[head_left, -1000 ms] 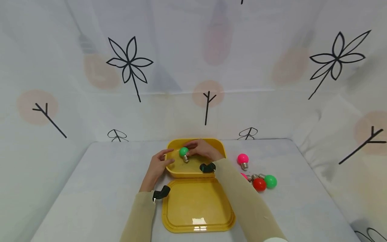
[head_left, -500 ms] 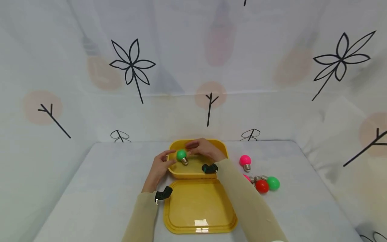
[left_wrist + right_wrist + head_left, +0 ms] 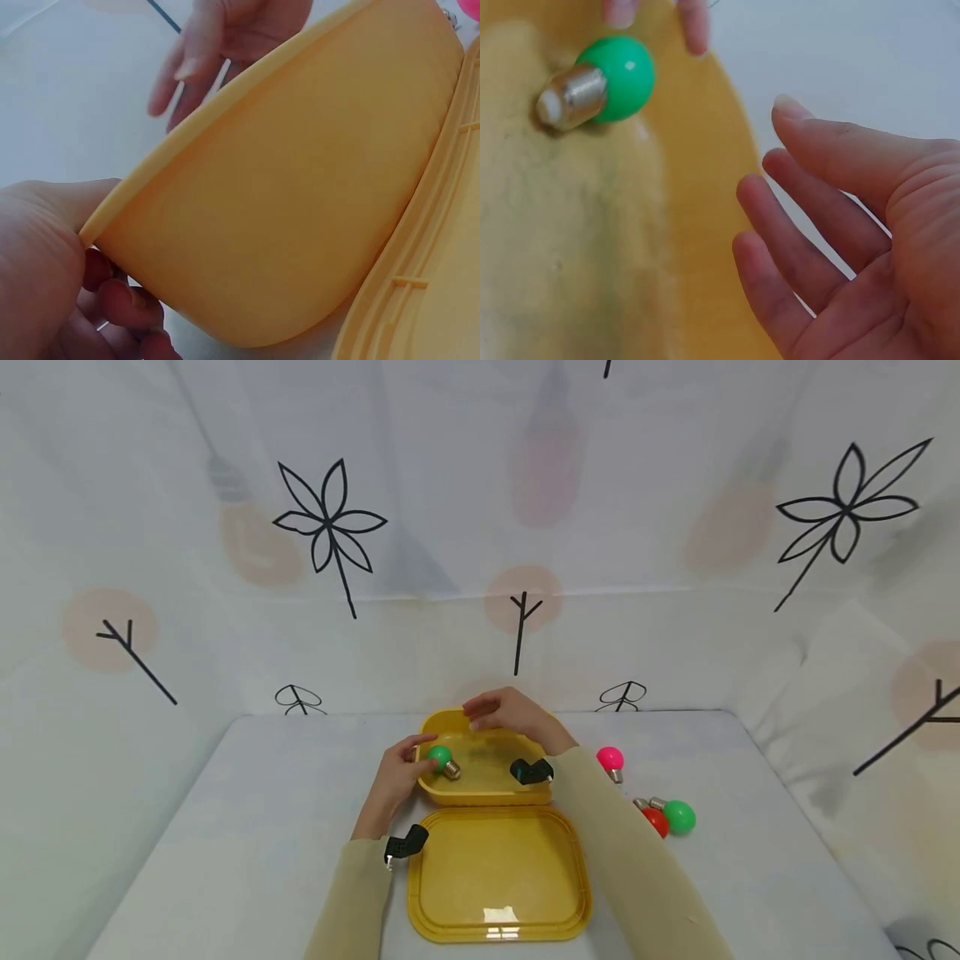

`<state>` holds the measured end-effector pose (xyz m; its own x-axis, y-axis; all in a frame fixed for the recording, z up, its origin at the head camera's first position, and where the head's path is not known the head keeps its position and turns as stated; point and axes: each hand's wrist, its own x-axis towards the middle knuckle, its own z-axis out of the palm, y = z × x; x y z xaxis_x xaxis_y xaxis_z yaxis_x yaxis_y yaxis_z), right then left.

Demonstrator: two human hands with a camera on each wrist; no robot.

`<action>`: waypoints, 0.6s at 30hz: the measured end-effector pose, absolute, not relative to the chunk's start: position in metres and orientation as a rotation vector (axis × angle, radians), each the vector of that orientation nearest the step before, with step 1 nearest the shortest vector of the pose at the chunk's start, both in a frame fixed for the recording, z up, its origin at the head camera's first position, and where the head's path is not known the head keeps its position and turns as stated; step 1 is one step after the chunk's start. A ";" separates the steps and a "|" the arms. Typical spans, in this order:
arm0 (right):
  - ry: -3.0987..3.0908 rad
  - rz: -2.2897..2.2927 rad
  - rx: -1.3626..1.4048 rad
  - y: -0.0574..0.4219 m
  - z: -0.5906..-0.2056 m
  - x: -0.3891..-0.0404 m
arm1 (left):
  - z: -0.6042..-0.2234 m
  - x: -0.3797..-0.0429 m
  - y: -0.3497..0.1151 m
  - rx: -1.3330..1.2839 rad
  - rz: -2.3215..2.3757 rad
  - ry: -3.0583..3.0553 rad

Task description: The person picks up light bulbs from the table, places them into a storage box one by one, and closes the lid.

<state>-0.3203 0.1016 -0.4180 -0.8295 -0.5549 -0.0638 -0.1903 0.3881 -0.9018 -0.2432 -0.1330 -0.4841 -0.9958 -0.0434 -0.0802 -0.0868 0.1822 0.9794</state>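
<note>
A green light bulb (image 3: 440,757) with a metal screw base lies at the left end of a yellow plastic box (image 3: 487,796). My left hand (image 3: 395,774) grips that end of the box; in the left wrist view its thumb lies over the rim and its fingers curl beneath, against the outer wall (image 3: 277,187). Above the back of the box hovers my right hand (image 3: 517,713), fingers loosely spread and holding nothing. The right wrist view shows the right hand (image 3: 840,232) apart from the green bulb (image 3: 628,79).
The box's yellow lid (image 3: 498,870) lies flat in front of it, edge to edge. On the table to the right are a pink bulb (image 3: 610,759), a red bulb (image 3: 656,822) and another green bulb (image 3: 680,817), partly behind my right sleeve (image 3: 637,852). A patterned cloth wall (image 3: 420,652) stands behind.
The green bulb has left my right fingers and rolled to the left end of the box, its base now pointing right. My right hand has lifted up and away. My left hand stays put.
</note>
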 end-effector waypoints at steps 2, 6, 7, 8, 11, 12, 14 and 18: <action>2.283 -1.434 -0.656 0.104 -0.413 -0.320 | -0.484 -0.243 -0.133 -0.132 1.980 2.392; 2.275 -1.452 -0.635 0.112 -0.405 -0.317 | -0.484 -0.243 -0.132 -0.143 1.980 2.394; 2.283 -1.453 -0.630 0.114 -0.404 -0.317 | -0.484 -0.243 -0.132 -0.143 1.978 2.398; 2.288 -1.458 -0.627 0.116 -0.402 -0.316 | -0.484 -0.243 -0.132 -0.146 1.973 2.404; 2.308 -1.475 -0.624 0.123 -0.398 -0.312 | -0.484 -0.243 -0.133 -0.148 1.959 2.415; 2.314 -1.480 -0.628 0.126 -0.397 -0.310 | -0.484 -0.243 -0.133 -0.147 1.957 2.418; 2.314 -1.502 -0.636 0.130 -0.395 -0.307 | -0.484 -0.244 -0.133 -0.143 1.952 2.425; 2.346 -1.511 -0.643 0.140 -0.393 -0.301 | -0.484 -0.244 -0.133 -0.134 1.941 2.431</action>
